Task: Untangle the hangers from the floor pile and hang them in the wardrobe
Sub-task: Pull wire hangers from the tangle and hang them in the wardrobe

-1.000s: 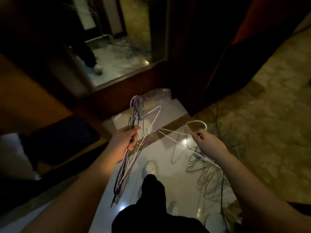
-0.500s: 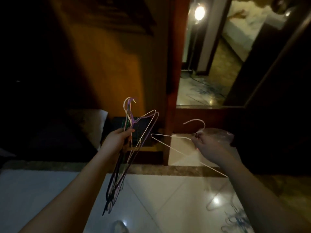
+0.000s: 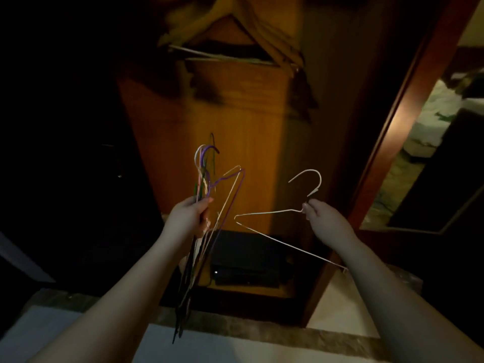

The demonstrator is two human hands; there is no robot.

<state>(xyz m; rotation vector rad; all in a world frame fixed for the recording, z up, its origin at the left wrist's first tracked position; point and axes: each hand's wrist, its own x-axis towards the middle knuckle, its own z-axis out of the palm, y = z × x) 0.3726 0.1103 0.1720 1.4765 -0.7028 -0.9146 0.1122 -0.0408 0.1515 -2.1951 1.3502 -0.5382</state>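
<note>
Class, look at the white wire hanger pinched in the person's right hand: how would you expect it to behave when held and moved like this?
The white wire hanger is probably light: the right hand holds it by a fingertip pinch at the neck. Its thin wire likely flexes if pressed. Held at one point, it may swing and tilt.
</note>
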